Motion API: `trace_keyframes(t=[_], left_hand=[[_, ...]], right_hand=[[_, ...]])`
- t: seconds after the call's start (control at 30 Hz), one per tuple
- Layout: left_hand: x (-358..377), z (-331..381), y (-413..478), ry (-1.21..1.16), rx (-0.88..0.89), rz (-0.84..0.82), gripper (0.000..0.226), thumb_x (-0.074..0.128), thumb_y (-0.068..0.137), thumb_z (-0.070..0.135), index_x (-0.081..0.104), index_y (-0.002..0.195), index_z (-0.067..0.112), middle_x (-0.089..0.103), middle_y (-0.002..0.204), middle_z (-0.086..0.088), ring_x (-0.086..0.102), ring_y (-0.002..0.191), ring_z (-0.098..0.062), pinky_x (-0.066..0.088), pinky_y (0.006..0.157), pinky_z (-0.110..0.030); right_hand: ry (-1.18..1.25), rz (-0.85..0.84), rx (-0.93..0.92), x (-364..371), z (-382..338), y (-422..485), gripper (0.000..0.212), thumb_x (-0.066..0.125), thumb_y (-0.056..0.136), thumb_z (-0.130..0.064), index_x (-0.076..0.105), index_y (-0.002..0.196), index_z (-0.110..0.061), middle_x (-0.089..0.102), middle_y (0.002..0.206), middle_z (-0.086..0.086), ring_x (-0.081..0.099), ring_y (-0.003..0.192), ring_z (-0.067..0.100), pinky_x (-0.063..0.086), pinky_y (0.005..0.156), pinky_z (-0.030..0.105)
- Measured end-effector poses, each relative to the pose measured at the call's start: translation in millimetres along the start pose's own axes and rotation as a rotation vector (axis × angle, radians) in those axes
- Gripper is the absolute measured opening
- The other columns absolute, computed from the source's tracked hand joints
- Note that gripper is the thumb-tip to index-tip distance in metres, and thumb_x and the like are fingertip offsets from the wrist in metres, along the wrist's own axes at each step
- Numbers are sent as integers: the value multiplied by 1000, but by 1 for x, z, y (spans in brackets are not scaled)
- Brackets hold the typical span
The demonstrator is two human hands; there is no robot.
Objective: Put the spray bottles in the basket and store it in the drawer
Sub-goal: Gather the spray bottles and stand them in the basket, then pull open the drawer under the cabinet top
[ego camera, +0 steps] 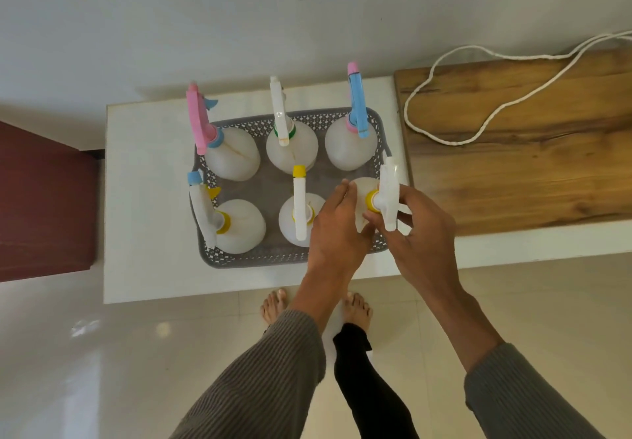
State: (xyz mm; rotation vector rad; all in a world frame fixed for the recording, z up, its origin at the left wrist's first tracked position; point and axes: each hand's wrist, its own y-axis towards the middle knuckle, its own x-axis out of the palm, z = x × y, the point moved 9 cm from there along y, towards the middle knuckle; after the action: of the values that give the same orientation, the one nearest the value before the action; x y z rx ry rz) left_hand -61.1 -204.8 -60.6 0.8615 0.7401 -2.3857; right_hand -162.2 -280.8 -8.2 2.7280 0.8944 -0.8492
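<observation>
A grey perforated basket (219, 260) sits on a white counter (143, 199) and holds several white spray bottles, upright in two rows. The back row has a pink-headed bottle (232, 158), a white-headed bottle (294, 151) and a blue-headed bottle (349, 147). In the front row stand a bottle with a yellow collar (239, 226) and a bottle with a yellow nozzle (297, 219). Both hands hold the front right bottle (388, 199). My left hand (337, 226) wraps its body and my right hand (420, 233) grips its neck and white trigger head.
A wooden countertop (530, 151) adjoins the white counter on the right, with a white cord (478, 123) looped across it. A dark red surface (44, 206) lies at the left. Tiled floor and my bare feet (314, 308) are below the counter's front edge.
</observation>
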Motion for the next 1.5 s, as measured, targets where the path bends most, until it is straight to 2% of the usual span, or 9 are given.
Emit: trace_keyframes(t=[0.27, 0.5, 0.7, 0.87, 1.0, 1.1, 1.3, 1.4, 1.5], left_hand=[[13, -13, 12, 37, -37, -80, 72, 72, 86, 20, 37, 149, 7, 35, 157, -9, 33, 144, -24, 29, 115, -31], [20, -19, 10, -40, -29, -55, 74, 73, 85, 13, 36, 149, 8, 36, 156, -9, 33, 144, -23, 33, 116, -35], [19, -18, 2, -101, -16, -4, 78, 72, 84, 6, 31, 150, 3, 29, 159, -13, 24, 148, -23, 18, 115, -20], [-2, -13, -31, -146, 35, 126, 61, 70, 87, 7, 45, 142, -2, 43, 150, -17, 51, 130, -19, 19, 103, 4], [-15, -26, -85, -107, 97, 166, 53, 72, 87, 12, 55, 136, 2, 53, 144, -9, 50, 133, -14, 37, 109, -15], [-26, -58, -134, -109, 117, 219, 40, 71, 87, 7, 64, 126, 3, 60, 136, -6, 57, 124, -9, 40, 104, -11], [-85, -200, -205, -233, -210, 356, 40, 65, 92, 12, 59, 131, 13, 61, 134, 1, 60, 120, -10, 56, 92, -40], [-126, -281, -217, -297, -414, 491, 45, 61, 94, 8, 51, 138, 11, 54, 139, -4, 55, 124, -13, 55, 95, -40], [-156, -351, -214, -391, -611, 568, 58, 58, 95, 6, 37, 148, 18, 41, 151, 1, 44, 133, -10, 49, 99, -27]], right_hand=[[-68, -44, -17, 17, 11, 8, 41, 81, 81, -18, 67, 116, -2, 72, 109, 9, 60, 94, 9, 40, 79, -6], [-92, -47, -49, 23, 10, 12, 41, 82, 79, -15, 67, 114, 0, 72, 109, 14, 61, 95, 14, 42, 83, 9], [-75, -43, -8, 21, 17, 8, 48, 83, 78, -15, 64, 119, -1, 71, 114, 14, 60, 100, 14, 41, 84, 8], [-49, -45, 90, 13, 26, -8, 71, 84, 74, -31, 53, 135, -11, 60, 132, 7, 56, 120, 19, 52, 95, 30], [-155, 17, 57, 12, 22, -42, 81, 85, 74, -30, 46, 141, -10, 49, 138, 12, 47, 126, 27, 52, 96, 43], [-186, 4, 39, 27, 21, -75, 79, 82, 77, -27, 42, 142, -9, 42, 141, 12, 40, 128, 29, 50, 97, 49], [-221, -216, -103, 92, 12, -137, 54, 63, 87, -31, 48, 134, -10, 48, 132, 10, 42, 121, 25, 43, 97, 26], [-254, -363, -116, 135, 11, -162, 47, 57, 90, -32, 53, 130, -10, 48, 129, 8, 44, 120, 22, 36, 96, 16], [-275, -421, -134, 170, 9, -177, 40, 60, 93, -22, 52, 131, -14, 48, 128, 5, 45, 120, 20, 44, 91, 24]])
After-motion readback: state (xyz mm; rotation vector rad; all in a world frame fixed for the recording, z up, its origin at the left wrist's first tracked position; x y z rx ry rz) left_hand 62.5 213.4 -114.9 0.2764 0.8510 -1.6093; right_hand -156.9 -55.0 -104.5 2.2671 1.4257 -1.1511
